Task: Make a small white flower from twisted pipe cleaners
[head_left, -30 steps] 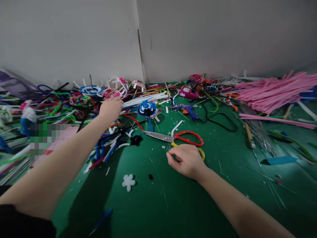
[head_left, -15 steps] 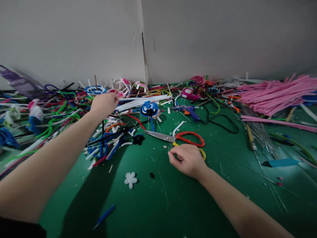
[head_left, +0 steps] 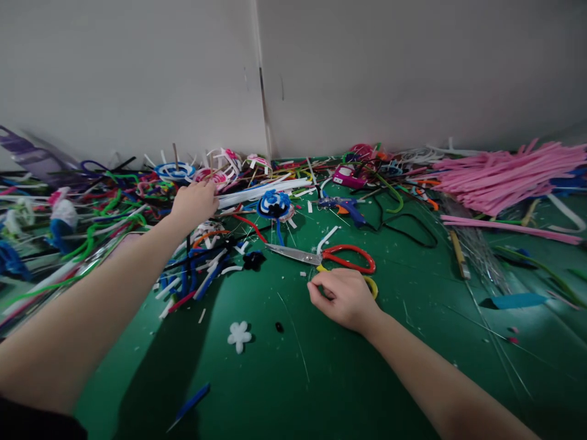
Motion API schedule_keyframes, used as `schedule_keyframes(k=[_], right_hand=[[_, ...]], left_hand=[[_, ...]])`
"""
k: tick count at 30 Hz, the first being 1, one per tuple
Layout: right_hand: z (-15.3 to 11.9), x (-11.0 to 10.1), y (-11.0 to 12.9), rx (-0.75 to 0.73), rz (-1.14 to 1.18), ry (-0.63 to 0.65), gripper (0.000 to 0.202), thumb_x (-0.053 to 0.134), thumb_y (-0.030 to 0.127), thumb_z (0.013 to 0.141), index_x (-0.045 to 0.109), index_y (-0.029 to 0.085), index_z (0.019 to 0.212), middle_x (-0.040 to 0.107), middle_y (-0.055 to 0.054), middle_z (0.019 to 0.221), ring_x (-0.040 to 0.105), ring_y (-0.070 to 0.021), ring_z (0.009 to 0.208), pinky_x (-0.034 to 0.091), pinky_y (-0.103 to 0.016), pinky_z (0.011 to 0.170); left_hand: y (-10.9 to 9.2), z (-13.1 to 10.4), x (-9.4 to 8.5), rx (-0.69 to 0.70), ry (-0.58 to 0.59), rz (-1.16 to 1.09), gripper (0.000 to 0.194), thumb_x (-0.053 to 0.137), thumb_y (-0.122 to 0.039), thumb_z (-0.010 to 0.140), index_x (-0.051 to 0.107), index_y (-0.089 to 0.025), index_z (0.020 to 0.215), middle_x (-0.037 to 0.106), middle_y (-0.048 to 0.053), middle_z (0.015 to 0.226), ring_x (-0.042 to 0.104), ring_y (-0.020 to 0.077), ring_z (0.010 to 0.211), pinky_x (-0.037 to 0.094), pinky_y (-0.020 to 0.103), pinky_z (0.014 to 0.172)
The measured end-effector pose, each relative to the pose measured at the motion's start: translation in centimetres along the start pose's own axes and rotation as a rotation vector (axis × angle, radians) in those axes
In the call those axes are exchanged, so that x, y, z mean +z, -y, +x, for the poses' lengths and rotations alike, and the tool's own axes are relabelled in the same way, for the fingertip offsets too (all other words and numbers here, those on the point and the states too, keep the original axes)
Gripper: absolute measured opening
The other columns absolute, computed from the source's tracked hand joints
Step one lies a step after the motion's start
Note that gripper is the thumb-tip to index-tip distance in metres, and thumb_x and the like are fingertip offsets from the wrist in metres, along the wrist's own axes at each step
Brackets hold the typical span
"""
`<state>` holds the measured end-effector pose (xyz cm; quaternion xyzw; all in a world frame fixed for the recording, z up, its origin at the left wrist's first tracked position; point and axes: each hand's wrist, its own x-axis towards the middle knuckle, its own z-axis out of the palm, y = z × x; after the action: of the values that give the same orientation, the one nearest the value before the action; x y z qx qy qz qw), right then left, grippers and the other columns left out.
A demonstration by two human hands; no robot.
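My left hand (head_left: 195, 205) reaches to the far pile, beside a bundle of white pipe cleaners (head_left: 270, 189). Its fingers are curled downward, and whatever they hold is hidden. On the near side of the scissors (head_left: 298, 253), which have one red and one yellow handle, my right hand (head_left: 343, 297) is closed in a pinch; I cannot make out anything in it. A blue and white pipe-cleaner flower (head_left: 274, 205) stands between the hands. Nearer lie a black flower (head_left: 254, 261), a white five-petal flower (head_left: 239, 337) and a small black bead-like piece (head_left: 279, 327).
A blue glue gun (head_left: 348, 211) lies behind the scissors. Pink pipe cleaners (head_left: 509, 177) are heaped at the right. Cut blue and white pieces (head_left: 202, 275) lie under the left arm. A blue pen-like tool (head_left: 190, 405) rests on the green table (head_left: 257, 397) near the front.
My left hand has dropped slightly toward the pile, its fingers lower than before. The right hand keeps its pinch near the scissors. The whole view has shifted a little.
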<state>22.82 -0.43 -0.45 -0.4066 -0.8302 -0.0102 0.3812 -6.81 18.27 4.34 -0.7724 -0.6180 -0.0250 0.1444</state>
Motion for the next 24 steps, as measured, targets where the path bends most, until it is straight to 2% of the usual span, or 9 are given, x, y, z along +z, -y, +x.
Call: schedule_keyframes(k=[3, 7, 11, 14, 17, 20, 22, 24], right_hand=[[0.0, 0.0, 0.0, 0.007, -0.001, 0.007, 0.024, 0.050, 0.021, 0.084, 0.054, 0.017, 0.061, 0.037, 0.008, 0.044, 0.035, -0.0063, 0.042, 0.029, -0.022, 0.046], [0.0, 0.1, 0.0, 0.018, -0.001, 0.024, 0.025, 0.049, 0.020, 0.085, 0.054, 0.017, 0.061, 0.037, 0.008, 0.044, 0.036, -0.0061, 0.041, 0.029, -0.021, 0.046], [0.0, 0.1, 0.0, 0.021, 0.005, 0.021, 0.026, 0.049, 0.021, 0.085, 0.055, 0.017, 0.061, 0.038, 0.007, 0.044, 0.036, -0.0062, 0.041, 0.029, -0.021, 0.046], [0.1, 0.0, 0.0, 0.022, 0.008, 0.024, 0.026, 0.048, 0.020, 0.086, 0.055, 0.017, 0.061, 0.039, 0.007, 0.044, 0.036, -0.0063, 0.041, 0.029, -0.021, 0.046], [0.1, 0.0, 0.0, 0.017, 0.008, 0.026, 0.026, 0.048, 0.021, 0.086, 0.055, 0.017, 0.061, 0.039, 0.007, 0.044, 0.036, -0.0064, 0.041, 0.030, -0.021, 0.045], [0.2, 0.0, 0.1, 0.014, -0.003, 0.024, 0.027, 0.047, 0.020, 0.086, 0.055, 0.018, 0.061, 0.041, 0.007, 0.044, 0.037, -0.0069, 0.041, 0.031, -0.022, 0.044], [0.2, -0.2, 0.3, -0.001, -0.027, -0.005, 0.025, 0.048, 0.018, 0.086, 0.054, 0.018, 0.061, 0.047, 0.006, 0.046, 0.040, -0.0074, 0.042, 0.033, -0.023, 0.044], [0.3, -0.7, 0.7, -0.048, -0.043, -0.080, 0.017, 0.052, 0.015, 0.084, 0.056, 0.017, 0.068, 0.057, 0.003, 0.054, 0.049, -0.0087, 0.048, 0.039, -0.023, 0.047]], left_hand=[[-0.9, -0.1, 0.3, 0.079, -0.043, 0.011, 0.037, 0.041, -0.018, 0.083, 0.057, -0.010, 0.116, 0.058, 0.021, 0.119, 0.049, 0.0365, 0.116, 0.035, 0.047, 0.091], [-1.7, 0.6, 1.5, 0.167, -0.025, -0.008, 0.027, 0.043, -0.019, 0.084, 0.065, -0.017, 0.100, 0.064, 0.014, 0.109, 0.053, 0.0303, 0.111, 0.033, 0.042, 0.093], [-1.8, 1.5, 2.6, 0.140, -0.031, -0.025, 0.026, 0.047, -0.020, 0.082, 0.063, -0.015, 0.102, 0.065, 0.016, 0.108, 0.055, 0.0308, 0.109, 0.034, 0.040, 0.091], [-1.7, 1.8, 2.5, 0.121, -0.022, -0.052, 0.027, 0.046, -0.017, 0.081, 0.063, -0.015, 0.102, 0.068, 0.015, 0.101, 0.060, 0.0295, 0.101, 0.035, 0.040, 0.091], [-1.7, 1.6, 1.1, 0.084, -0.046, -0.089, 0.031, 0.041, -0.018, 0.084, 0.062, -0.016, 0.107, 0.067, 0.014, 0.108, 0.061, 0.0288, 0.101, 0.036, 0.039, 0.090], [-2.1, 0.5, -1.3, 0.004, -0.101, -0.106, 0.036, 0.034, -0.025, 0.089, 0.058, -0.015, 0.114, 0.063, 0.016, 0.117, 0.060, 0.0318, 0.101, 0.042, 0.037, 0.078], [-3.0, -1.2, -3.1, -0.069, -0.177, -0.126, 0.039, 0.029, -0.028, 0.092, 0.055, -0.016, 0.119, 0.066, 0.014, 0.109, 0.063, 0.0315, 0.091, 0.043, 0.035, 0.070], [-4.4, -3.9, -4.8, -0.056, -0.265, -0.164, 0.038, 0.030, -0.030, 0.093, 0.055, -0.016, 0.117, 0.069, 0.012, 0.102, 0.064, 0.0288, 0.083, 0.041, 0.033, 0.063]])
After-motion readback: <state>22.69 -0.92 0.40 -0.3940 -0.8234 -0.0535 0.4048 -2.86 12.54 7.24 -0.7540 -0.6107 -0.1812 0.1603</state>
